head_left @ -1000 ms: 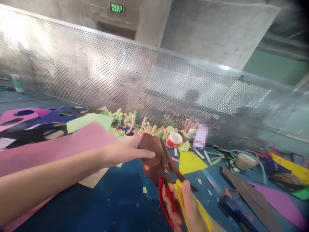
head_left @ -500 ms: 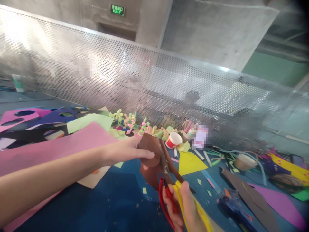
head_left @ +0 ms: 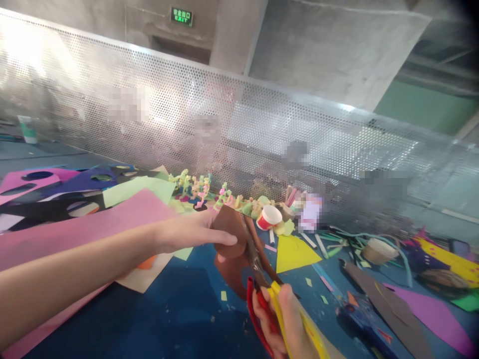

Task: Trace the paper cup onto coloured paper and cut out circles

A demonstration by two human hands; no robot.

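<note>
My left hand (head_left: 198,232) pinches a brown sheet (head_left: 232,271) of craft paper or foam, its thumb pressing a rounded brown piece (head_left: 226,224) flat on top. My right hand (head_left: 277,319) is wrapped round the handles of a pair of scissors (head_left: 256,264), one handle red and the other yellow. The blades lie along the right side of the rounded piece, with a narrow strip of the brown sheet on their far side. Both hands are above the blue table (head_left: 179,319). Fingers of my left hand under the sheet are mostly hidden.
A pink sheet (head_left: 123,219) and cut-out sheets lie left. Small colourful figures (head_left: 202,187), a paper cup (head_left: 269,217) and a yellow piece (head_left: 295,253) are beyond my hands. To the right lie a blue tool (head_left: 366,324) and a purple sheet (head_left: 430,309). A perforated metal screen (head_left: 168,109) stands behind.
The brown sheet and my left hand have shifted very slightly left. The scissors stay along the rounded piece, their handles almost unmoved.
</note>
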